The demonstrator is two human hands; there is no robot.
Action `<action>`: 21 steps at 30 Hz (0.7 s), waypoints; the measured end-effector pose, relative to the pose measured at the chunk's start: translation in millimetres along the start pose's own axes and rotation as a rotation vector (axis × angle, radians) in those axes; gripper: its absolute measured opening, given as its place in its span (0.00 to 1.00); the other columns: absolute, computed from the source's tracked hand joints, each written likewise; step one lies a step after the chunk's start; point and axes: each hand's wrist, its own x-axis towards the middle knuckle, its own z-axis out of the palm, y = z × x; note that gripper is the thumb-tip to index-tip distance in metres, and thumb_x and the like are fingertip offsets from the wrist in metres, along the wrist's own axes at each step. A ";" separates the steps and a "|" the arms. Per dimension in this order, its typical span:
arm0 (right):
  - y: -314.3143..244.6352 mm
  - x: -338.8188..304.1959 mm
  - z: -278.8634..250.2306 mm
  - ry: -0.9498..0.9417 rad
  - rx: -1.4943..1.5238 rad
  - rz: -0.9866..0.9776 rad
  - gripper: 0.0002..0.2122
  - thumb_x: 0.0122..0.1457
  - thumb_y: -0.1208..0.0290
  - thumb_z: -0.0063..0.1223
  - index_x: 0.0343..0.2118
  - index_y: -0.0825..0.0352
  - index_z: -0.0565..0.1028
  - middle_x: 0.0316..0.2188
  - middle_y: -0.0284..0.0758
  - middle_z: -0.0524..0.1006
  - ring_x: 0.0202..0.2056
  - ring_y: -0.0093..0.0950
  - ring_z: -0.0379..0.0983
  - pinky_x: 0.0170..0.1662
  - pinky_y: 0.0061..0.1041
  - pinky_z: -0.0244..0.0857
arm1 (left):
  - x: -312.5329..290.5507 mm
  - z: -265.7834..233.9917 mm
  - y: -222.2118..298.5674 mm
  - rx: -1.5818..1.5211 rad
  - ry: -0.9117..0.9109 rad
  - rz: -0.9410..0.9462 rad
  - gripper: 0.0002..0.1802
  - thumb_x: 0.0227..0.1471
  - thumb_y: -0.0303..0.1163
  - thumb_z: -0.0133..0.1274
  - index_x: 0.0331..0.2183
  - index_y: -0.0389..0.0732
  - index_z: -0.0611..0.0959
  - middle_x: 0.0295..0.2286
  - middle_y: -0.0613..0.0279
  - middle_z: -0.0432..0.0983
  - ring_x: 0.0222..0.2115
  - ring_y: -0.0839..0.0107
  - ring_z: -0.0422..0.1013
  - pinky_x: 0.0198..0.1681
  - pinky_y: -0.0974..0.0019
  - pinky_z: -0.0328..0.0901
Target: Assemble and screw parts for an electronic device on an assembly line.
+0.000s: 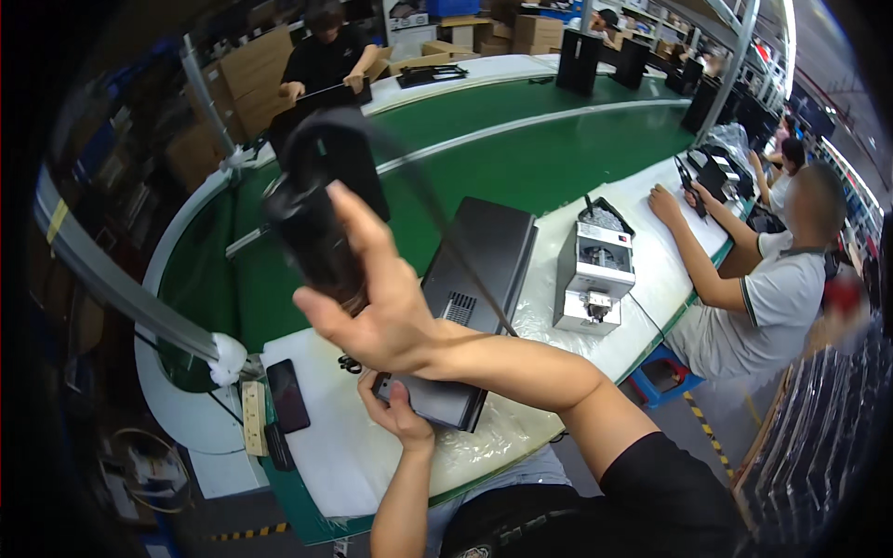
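Lying at the left of the white-covered bench (339, 474) are a cream power strip (253, 418) and a dark phone (288, 395). Next, the right hand (377, 298) has its grip wrapped around a black corded tool (314, 232), raised and blurred, its working end unclear. Lower and slightly right, the left hand (409, 421) grasps the near end of a flat dark case (493, 237) on the bench, thumb on top. Good handling probably means bracing the case firmly, keeping the cord (430, 197) from snagging, and letting neither arm mask the work. Further right stands a silver boxy machine (600, 277).
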 end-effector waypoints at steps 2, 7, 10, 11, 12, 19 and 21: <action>-18.2 8.2 -33.9 0.105 0.024 0.041 0.35 0.55 0.75 0.55 0.61 0.71 0.46 0.41 0.45 0.74 0.28 0.23 0.73 0.31 0.20 0.68 | -1.6 -2.2 -7.0 0.001 -0.027 -0.003 0.21 0.53 0.36 0.46 0.44 0.30 0.71 0.40 0.53 0.69 0.41 0.65 0.65 0.49 0.64 0.59; -36.3 -20.1 -149.9 0.404 -0.302 -0.034 0.23 0.61 0.76 0.44 0.56 0.69 0.49 0.40 0.46 0.73 0.21 0.20 0.69 0.23 0.17 0.66 | -3.1 -1.5 5.8 -0.065 -0.041 -0.071 0.23 0.52 0.38 0.44 0.44 0.28 0.69 0.40 0.48 0.69 0.40 0.63 0.67 0.48 0.61 0.61; -24.6 -72.1 -236.4 0.561 -0.650 0.114 0.33 0.57 0.81 0.49 0.61 0.71 0.44 0.43 0.42 0.72 0.39 0.23 0.72 0.37 0.17 0.68 | -6.5 2.7 -4.7 -0.075 -0.065 -0.039 0.22 0.55 0.37 0.41 0.45 0.28 0.69 0.39 0.49 0.70 0.38 0.64 0.68 0.45 0.63 0.64; -13.6 -89.6 -262.6 0.545 -0.824 0.071 0.26 0.58 0.81 0.45 0.58 0.69 0.50 0.39 0.41 0.71 0.23 0.18 0.68 0.28 0.16 0.65 | -6.6 4.8 -2.2 -0.066 -0.062 -0.038 0.22 0.55 0.38 0.41 0.45 0.28 0.69 0.39 0.49 0.70 0.37 0.64 0.69 0.44 0.63 0.64; -3.9 -106.3 -279.4 0.539 -0.889 0.075 0.27 0.58 0.80 0.45 0.59 0.68 0.49 0.40 0.42 0.71 0.24 0.18 0.69 0.28 0.16 0.65 | -5.3 5.8 0.2 -0.052 -0.055 -0.031 0.23 0.55 0.38 0.40 0.45 0.28 0.69 0.38 0.49 0.71 0.37 0.64 0.69 0.44 0.63 0.64; 23.6 -135.5 -293.8 0.513 -0.814 0.003 0.30 0.57 0.81 0.45 0.60 0.68 0.46 0.42 0.43 0.69 0.25 0.19 0.68 0.28 0.16 0.65 | -3.8 4.1 4.1 -0.085 -0.077 -0.106 0.23 0.54 0.38 0.41 0.44 0.29 0.68 0.40 0.48 0.69 0.39 0.64 0.67 0.46 0.63 0.62; 27.8 -139.6 -293.3 0.481 -0.858 0.067 0.31 0.57 0.82 0.44 0.61 0.68 0.45 0.42 0.42 0.69 0.25 0.19 0.68 0.28 0.16 0.65 | -3.4 3.1 2.8 -0.068 -0.085 -0.086 0.23 0.54 0.38 0.42 0.45 0.29 0.68 0.40 0.48 0.69 0.40 0.64 0.67 0.47 0.62 0.62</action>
